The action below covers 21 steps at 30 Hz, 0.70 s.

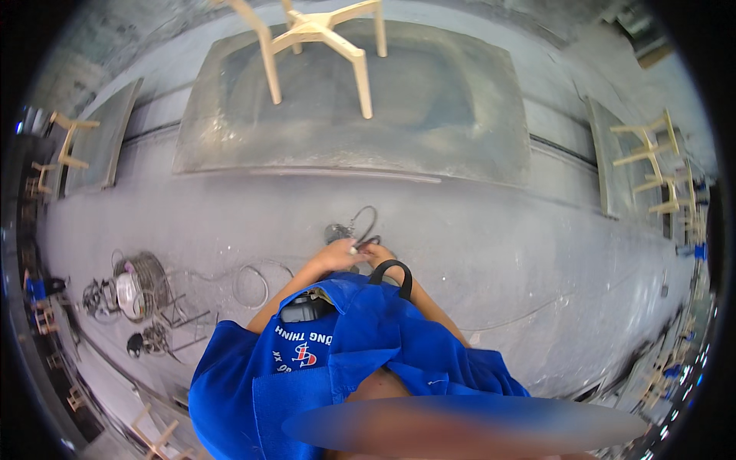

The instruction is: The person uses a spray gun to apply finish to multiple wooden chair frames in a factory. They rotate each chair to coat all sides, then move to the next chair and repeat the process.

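In front of my waist, my left hand (337, 255) and my right hand (378, 254) are close together, with the fingers of both bent inward. A thin dark hose (375, 218) loops up from between them, and both hands appear closed on it. Just beyond the left hand is a dark metal fitting or tool (336, 232), too small to make out exactly. A small pale part shows by the left fingertips. My body partly hides the right palm.
A pale wooden chair frame (314, 31) stands on a large worn board (253, 146) ahead. More wooden frames (652, 153) are at the right and left (73, 138). A machine with a round drum (142, 285) stands at the left, its hose (249, 287) coiled on the floor.
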{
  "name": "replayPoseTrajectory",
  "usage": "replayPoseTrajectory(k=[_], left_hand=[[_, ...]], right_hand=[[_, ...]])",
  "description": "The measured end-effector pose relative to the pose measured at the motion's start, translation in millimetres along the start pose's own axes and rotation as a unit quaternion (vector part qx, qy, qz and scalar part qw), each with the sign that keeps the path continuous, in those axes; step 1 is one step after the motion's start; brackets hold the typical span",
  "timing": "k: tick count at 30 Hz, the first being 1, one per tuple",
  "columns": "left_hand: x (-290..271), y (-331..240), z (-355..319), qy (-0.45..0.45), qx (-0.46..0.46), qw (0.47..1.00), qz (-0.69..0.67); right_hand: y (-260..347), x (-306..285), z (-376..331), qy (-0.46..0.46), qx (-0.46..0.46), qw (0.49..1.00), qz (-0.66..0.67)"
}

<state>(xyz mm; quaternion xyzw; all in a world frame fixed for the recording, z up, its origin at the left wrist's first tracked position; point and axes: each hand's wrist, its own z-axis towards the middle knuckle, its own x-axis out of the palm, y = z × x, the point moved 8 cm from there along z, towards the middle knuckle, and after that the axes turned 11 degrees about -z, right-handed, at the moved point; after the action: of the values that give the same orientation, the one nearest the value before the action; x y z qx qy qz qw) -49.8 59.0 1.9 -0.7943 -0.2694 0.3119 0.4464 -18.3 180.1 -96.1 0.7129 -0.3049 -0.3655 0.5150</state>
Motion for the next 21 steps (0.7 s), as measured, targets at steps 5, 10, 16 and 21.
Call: replayPoseTrajectory(k=[5, 10, 16, 21], left_hand=[[-32.2, -107.2, -40.4, 0.028, 0.078, 0.995, -0.061], [-85.0, -184.4, -71.6, 0.101, 0.165, 0.978, -0.077], [-147.2, -183.7, -69.1, 0.104, 0.179, 0.977, -0.05], [-176.8, -224.4, -44.2, 0.197, 0.318, 0.927, 0.016]], right_hand=[[18.4, -20.5, 93.9, -0.063, 0.08, 0.927, -0.361], [-53.6, -101.1, 95.6, -0.042, 0.509, 0.766, -0.39], [-79.5, -115.9, 74.6, 0.057, 0.484, 0.68, -0.548], [-43.4, -128.4, 82.0, -0.109, 0.512, 0.622, -0.583]])
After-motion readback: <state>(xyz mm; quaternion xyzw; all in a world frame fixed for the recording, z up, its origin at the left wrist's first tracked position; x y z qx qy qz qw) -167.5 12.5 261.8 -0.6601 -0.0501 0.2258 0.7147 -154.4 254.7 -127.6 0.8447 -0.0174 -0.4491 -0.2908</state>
